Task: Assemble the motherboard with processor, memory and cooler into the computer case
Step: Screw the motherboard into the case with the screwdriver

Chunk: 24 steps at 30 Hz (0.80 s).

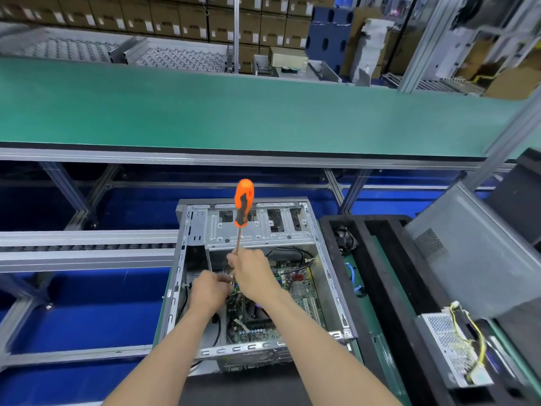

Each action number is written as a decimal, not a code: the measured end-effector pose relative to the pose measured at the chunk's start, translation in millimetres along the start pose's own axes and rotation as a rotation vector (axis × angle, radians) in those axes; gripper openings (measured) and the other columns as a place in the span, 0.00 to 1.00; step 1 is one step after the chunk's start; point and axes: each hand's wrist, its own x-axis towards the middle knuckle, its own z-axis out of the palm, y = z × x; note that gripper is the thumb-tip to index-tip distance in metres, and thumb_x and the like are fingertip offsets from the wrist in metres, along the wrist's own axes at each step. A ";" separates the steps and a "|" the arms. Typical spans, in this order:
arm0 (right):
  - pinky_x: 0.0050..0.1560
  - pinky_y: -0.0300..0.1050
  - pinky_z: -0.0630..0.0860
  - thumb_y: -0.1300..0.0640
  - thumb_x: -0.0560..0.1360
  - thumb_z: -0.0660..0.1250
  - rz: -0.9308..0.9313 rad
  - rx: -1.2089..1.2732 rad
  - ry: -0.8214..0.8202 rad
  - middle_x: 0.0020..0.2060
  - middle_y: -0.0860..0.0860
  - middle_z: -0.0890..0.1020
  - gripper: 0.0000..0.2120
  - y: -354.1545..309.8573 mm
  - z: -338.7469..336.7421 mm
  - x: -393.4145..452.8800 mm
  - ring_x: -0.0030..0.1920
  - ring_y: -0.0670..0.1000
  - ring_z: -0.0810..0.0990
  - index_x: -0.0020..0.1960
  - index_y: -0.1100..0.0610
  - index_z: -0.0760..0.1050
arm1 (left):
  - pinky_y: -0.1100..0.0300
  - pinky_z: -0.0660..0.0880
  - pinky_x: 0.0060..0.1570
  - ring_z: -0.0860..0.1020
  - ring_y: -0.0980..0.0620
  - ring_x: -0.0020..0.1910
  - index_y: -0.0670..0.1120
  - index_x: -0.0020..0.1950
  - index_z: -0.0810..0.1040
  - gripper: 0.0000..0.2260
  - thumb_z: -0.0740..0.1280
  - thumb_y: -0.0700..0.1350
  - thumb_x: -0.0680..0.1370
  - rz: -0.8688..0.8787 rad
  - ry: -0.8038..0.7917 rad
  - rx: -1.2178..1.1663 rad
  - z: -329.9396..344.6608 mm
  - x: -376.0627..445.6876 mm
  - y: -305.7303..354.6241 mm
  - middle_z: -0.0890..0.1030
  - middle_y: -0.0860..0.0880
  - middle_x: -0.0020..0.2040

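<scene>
No writing is legible. Left hand (208, 292) curls its fingers on something hidden inside the open computer case (325, 260); right hand (251, 272) grips the screwdriver (243, 206) shaft above the motherboard (295, 288). Green conveyor belt (234, 106) beyond, stacked cartons (164, 16) behind.

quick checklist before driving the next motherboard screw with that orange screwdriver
1. Screwdriver gripped: ok, right hand holds its shaft, handle up.
2. Tip seated on a screw: cannot tell, hidden by the hands.
3. Left hand steadying near the tip: ok, though what it pinches is hidden.
4. Motherboard lying inside the computer case: ok.
5. Black cables away from the tip: cannot tell.
</scene>
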 end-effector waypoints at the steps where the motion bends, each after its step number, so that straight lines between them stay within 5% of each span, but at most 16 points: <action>1: 0.47 0.55 0.76 0.63 0.83 0.55 -0.014 0.010 0.021 0.44 0.59 0.81 0.12 -2.0 -6.0 0.7 0.45 0.63 0.79 0.42 0.60 0.71 | 0.61 0.73 0.35 0.80 0.52 0.36 0.47 0.45 0.86 0.06 0.72 0.38 0.73 -0.026 0.005 -0.124 -1.0 0.2 1.2 0.83 0.49 0.36; 4: 0.46 0.58 0.77 0.62 0.83 0.53 -0.060 0.075 0.097 0.40 0.59 0.80 0.15 -7.1 -24.1 2.8 0.41 0.61 0.80 0.43 0.63 0.74 | 0.53 0.70 0.22 0.67 0.54 0.20 0.42 0.50 0.83 0.07 0.66 0.37 0.76 -0.206 -0.014 -0.620 -6.6 3.9 2.9 0.78 0.45 0.29; 7: 0.43 0.57 0.78 0.61 0.83 0.53 -0.095 0.163 0.189 0.35 0.56 0.80 0.16 -10.9 -37.8 1.3 0.37 0.58 0.81 0.42 0.62 0.74 | 0.62 0.59 0.16 0.58 0.56 0.19 0.37 0.49 0.77 0.11 0.59 0.42 0.83 -0.354 -0.143 -1.136 -10.5 5.5 3.1 0.68 0.50 0.25; 9: 0.42 0.54 0.79 0.58 0.84 0.53 -0.105 0.264 0.247 0.34 0.54 0.81 0.18 -14.1 -43.3 -1.3 0.35 0.54 0.81 0.41 0.61 0.74 | 0.63 0.62 0.20 0.62 0.56 0.21 0.35 0.48 0.77 0.14 0.57 0.43 0.83 -0.384 -0.187 -1.368 -11.5 3.4 6.6 0.66 0.50 0.26; 13: 0.38 0.51 0.80 0.55 0.85 0.53 -0.108 0.380 0.289 0.33 0.53 0.81 0.18 -17.4 -45.6 -5.1 0.32 0.50 0.81 0.40 0.58 0.74 | 0.53 0.78 0.44 0.84 0.44 0.39 0.33 0.51 0.78 0.14 0.57 0.41 0.82 -0.321 -0.262 -1.537 -12.4 0.5 12.9 0.83 0.39 0.42; 16: 0.37 0.54 0.80 0.56 0.84 0.55 -0.118 0.387 0.286 0.33 0.54 0.81 0.17 -16.5 -42.5 -8.0 0.32 0.51 0.82 0.40 0.58 0.74 | 0.47 0.78 0.58 0.82 0.38 0.57 0.29 0.61 0.75 0.20 0.53 0.33 0.75 -0.258 -0.394 -1.570 -16.1 -2.5 15.5 0.81 0.34 0.58; 19: 0.41 0.56 0.80 0.58 0.84 0.55 -0.122 0.388 0.297 0.35 0.53 0.81 0.15 -15.0 -40.2 -10.1 0.36 0.53 0.83 0.43 0.59 0.75 | 0.46 0.80 0.56 0.78 0.35 0.62 0.28 0.65 0.71 0.31 0.49 0.26 0.64 -0.212 -0.459 -1.613 -16.6 -5.3 17.5 0.78 0.31 0.63; 24: 0.42 0.56 0.79 0.60 0.84 0.55 -0.115 0.427 0.329 0.35 0.55 0.81 0.16 -14.8 -41.3 -10.9 0.35 0.53 0.82 0.42 0.62 0.75 | 0.46 0.81 0.51 0.78 0.34 0.62 0.27 0.63 0.74 0.33 0.45 0.24 0.62 -0.157 -0.555 -1.633 -15.8 -6.4 20.2 0.77 0.31 0.64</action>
